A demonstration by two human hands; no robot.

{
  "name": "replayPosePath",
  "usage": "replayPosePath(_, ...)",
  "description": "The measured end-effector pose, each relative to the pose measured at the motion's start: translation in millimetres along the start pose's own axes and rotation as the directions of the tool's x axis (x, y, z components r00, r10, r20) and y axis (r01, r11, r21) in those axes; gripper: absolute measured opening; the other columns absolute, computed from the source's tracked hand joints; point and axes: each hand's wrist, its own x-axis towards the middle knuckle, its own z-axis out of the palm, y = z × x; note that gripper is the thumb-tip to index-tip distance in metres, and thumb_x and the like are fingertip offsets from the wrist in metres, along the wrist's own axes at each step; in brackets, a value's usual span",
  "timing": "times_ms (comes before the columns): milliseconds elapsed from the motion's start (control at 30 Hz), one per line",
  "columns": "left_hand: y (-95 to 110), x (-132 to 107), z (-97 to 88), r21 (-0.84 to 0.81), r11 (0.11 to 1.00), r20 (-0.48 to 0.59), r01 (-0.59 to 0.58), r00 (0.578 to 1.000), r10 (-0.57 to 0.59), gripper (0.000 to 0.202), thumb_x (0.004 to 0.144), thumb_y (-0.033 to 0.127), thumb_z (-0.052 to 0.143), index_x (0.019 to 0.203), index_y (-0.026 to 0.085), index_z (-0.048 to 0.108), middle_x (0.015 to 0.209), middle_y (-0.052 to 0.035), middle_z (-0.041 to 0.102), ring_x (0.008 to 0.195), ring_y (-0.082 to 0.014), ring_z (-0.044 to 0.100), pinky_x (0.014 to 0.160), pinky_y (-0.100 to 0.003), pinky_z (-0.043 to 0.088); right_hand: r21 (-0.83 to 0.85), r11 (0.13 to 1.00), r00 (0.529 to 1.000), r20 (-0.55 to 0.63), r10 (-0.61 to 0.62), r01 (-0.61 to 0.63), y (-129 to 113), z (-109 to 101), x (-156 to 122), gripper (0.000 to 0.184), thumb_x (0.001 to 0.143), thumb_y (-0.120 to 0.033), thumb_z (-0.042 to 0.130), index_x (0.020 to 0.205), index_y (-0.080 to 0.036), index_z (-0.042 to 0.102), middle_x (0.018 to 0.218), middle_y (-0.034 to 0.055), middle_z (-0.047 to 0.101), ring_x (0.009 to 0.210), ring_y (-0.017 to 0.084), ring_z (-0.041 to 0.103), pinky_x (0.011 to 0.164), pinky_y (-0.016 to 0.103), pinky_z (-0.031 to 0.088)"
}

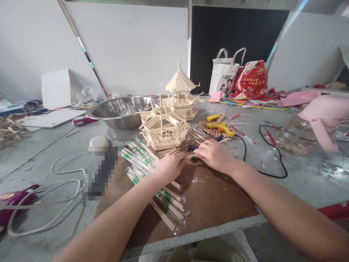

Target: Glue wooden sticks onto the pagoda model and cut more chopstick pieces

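Observation:
My left hand (169, 166) and my right hand (215, 154) meet over a brown board (218, 203), fingers pinched together on a thin wooden stick (190, 156) between them. The right hand wears a ring and also covers a dark blue-handled tool (191, 147). Just beyond the hands stands a half-built stick pavilion base (163, 129), and behind it a finished stick pagoda (180, 92) with a pointed roof. Under my left wrist lies a heap of wrapped chopsticks (152, 178).
A steel bowl (120, 111) sits at the back left, and a yellow glue gun (222, 127) with a black cord (269, 153) at the right. A pink-lidded jug (313, 127) lies far right, bags (237, 78) at the back, white cable (54, 196) and a purple tool (13, 202) at the left.

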Motion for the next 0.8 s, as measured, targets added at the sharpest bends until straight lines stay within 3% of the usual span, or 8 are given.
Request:
replayPosePath(133, 3, 0, 4.0, 0.128, 0.991, 0.01, 0.032, 0.999, -0.034, 0.027, 0.081, 0.032, 0.031, 0.078, 0.02, 0.055, 0.066, -0.0028, 0.058, 0.061, -0.0145, 0.053, 0.055, -0.022, 0.034, 0.021, 0.996, 0.992, 0.093, 0.081, -0.084, -4, 0, -4, 0.027, 0.084, -0.03, 0.035, 0.085, -0.018, 0.059, 0.078, 0.0048, 0.059, 0.075, 0.015, 0.052, 0.065, 0.025, 0.033)
replayPosePath(300, 3, 1, 7.0, 0.119, 0.992, -0.013, 0.048, 0.999, -0.047, 0.029, 0.081, 0.034, 0.031, 0.079, 0.02, 0.056, 0.068, -0.0053, 0.059, 0.063, -0.0177, 0.055, 0.056, -0.024, 0.034, -0.002, 0.981, 0.969, 0.154, 0.192, -0.194, -12, -1, -5, 0.029, 0.085, -0.03, 0.032, 0.081, -0.018, 0.058, 0.075, 0.0039, 0.06, 0.073, 0.015, 0.054, 0.061, 0.024, 0.033)
replayPosePath(633, 9, 1, 8.5, 0.172, 0.979, -0.006, 0.106, 0.994, -0.107, 0.029, 0.081, 0.036, 0.031, 0.081, 0.02, 0.055, 0.067, -0.0074, 0.059, 0.062, -0.0204, 0.055, 0.058, -0.027, 0.035, -0.049, 0.963, 0.953, 0.141, 0.268, -0.264, -22, 4, -7, 0.028, 0.085, -0.028, 0.032, 0.077, -0.018, 0.057, 0.075, 0.0038, 0.062, 0.073, 0.016, 0.056, 0.057, 0.025, 0.034)
replayPosePath(800, 11, 3, 8.1, 0.156, 0.975, -0.04, 0.157, 0.988, -0.152, 0.026, 0.079, 0.032, 0.034, 0.069, 0.018, 0.053, 0.061, -0.0069, 0.057, 0.061, -0.02, 0.055, 0.058, -0.028, 0.036, -0.131, 0.953, 0.946, 0.143, 0.291, -0.274, -15, 8, -7, 0.028, 0.084, -0.023, 0.032, 0.075, -0.017, 0.057, 0.075, 0.0058, 0.062, 0.071, 0.018, 0.057, 0.055, 0.026, 0.035)
